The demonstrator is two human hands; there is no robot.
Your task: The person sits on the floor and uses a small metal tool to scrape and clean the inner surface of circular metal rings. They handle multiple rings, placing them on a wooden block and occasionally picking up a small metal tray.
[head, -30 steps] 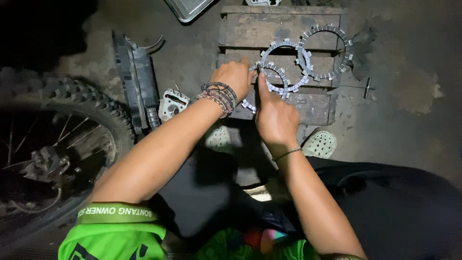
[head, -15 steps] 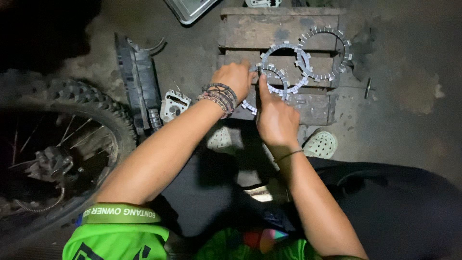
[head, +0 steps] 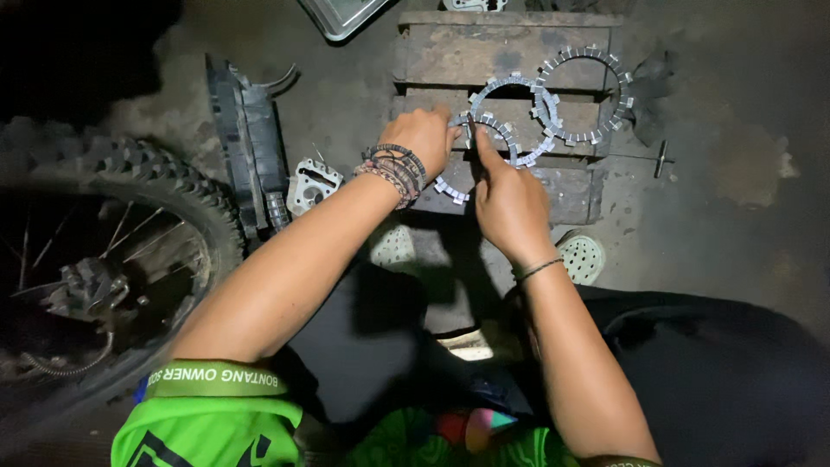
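metal toothed ring flat on wooden block, pinched by left hand and right hand fingers; two rings beyond.

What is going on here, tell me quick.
A person crouches over a wooden pallet on the ground, both hands on a toothed clutch plate. The left hand and right hand pinch it at the pallet's middle. Two more toothed rings lie overlapping beside it. A knobby motorcycle wheel rests at left, near a small engine part.
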